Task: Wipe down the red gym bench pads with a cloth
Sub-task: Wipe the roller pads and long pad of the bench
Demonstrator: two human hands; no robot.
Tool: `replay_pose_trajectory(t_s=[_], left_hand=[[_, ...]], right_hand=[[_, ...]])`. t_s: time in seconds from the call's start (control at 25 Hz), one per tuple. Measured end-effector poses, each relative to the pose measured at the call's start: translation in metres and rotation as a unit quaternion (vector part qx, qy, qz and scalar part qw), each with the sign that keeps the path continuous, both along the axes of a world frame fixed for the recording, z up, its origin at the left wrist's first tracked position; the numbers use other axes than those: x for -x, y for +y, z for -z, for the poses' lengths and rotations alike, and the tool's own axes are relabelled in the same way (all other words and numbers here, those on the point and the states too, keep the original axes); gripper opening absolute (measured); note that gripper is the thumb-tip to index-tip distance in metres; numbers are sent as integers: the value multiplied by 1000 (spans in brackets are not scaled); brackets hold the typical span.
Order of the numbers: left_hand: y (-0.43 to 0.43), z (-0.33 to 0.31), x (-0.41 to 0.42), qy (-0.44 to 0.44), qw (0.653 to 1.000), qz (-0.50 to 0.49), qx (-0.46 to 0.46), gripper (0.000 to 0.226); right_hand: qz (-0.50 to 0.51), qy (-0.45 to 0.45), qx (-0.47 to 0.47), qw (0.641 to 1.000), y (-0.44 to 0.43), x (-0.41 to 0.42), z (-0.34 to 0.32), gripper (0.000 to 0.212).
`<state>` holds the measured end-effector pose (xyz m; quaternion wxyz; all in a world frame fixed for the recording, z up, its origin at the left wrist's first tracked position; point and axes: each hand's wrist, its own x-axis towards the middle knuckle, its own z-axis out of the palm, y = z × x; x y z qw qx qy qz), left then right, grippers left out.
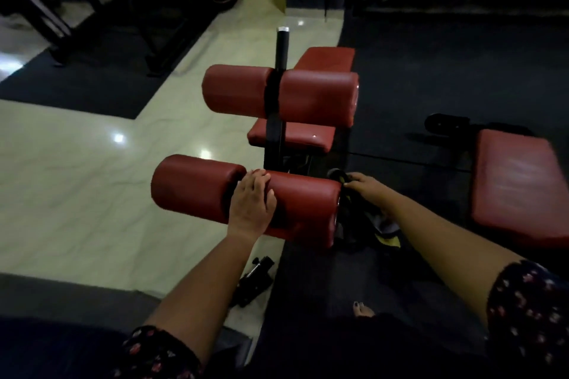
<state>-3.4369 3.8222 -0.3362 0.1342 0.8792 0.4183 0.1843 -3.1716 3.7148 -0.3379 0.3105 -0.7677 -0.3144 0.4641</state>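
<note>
Pale tiled floor (pixel 77 188) on the left, dark mat (pixel 431 71) on the right. The red bench (pixel 326 58) stands along their border, its long pad running away from the camera. A second red pad (pixel 517 181) sits over the mat, well apart to the right and blurred. Two red rollers cross the bench's black post (pixel 281 49): the far roller (pixel 308 95) above the long pad, the near roller (pixel 191 188) closest to the person. Left hand (pixel 251 197) lies palm-down on top of the near roller, about mid-length, fingers straight and close together; its grip holds nothing. Right hand (pixel 368 191) is at that roller's right end, fingers curled; its grip pinches a dark cloth (pixel 354 215). The cloth hangs beside the end face, with a yellow patch at its lower edge. Cloth-to-mat contact: cannot tell, too dark. A small black part (pixel 255 280) lies on the floor below the left forearm.
</note>
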Motion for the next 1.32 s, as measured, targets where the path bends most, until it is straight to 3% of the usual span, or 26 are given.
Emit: replay_pose_trajectory(t_s=[0.12, 0.24, 0.36, 0.44, 0.52, 0.68, 0.8, 0.96, 1.04, 1.12, 1.24, 1.32], left_hand=[[-14, 6, -4, 9, 996, -56, -63, 42], [-37, 4, -17, 16, 991, -99, -87, 52], [-57, 6, -40, 17, 989, -125, -79, 54], [-64, 8, -49, 1, 988, -149, -51, 52], [-62, 8, -49, -10, 987, -152, -45, 51], [-47, 8, -41, 30, 994, -39, -100, 52], [-39, 11, -38, 11, 992, -7, -123, 54], [-39, 14, -37, -19, 991, -20, -135, 55], [-42, 12, -43, -16, 992, -60, -111, 55], [-47, 5, -57, -26, 983, -177, -46, 57], [-50, -13, -84, -68, 923, -358, 126, 63], [-47, -14, -94, -61, 898, -403, 164, 62]], right_hand=[[-134, -60, 8, 989, 29, -11, -14, 41], [-283, -136, 31, 949, 65, -10, -26, 44], [-360, -159, 30, 919, 85, -5, -31, 45], [-366, -131, 34, 921, 82, -5, -34, 50], [-327, -47, 51, 942, 71, -9, -35, 52], [-242, 114, 65, 961, 44, -20, -28, 47], [-243, 82, 70, 964, 42, -30, -23, 50], [-367, -10, 39, 929, 72, -34, -29, 47], [-418, -49, 20, 907, 92, -28, -26, 46], [-453, -83, 0, 888, 109, -17, -29, 46], [-478, -125, -33, 869, 128, 2, -33, 47], [-467, -122, -57, 874, 140, 12, -38, 54]])
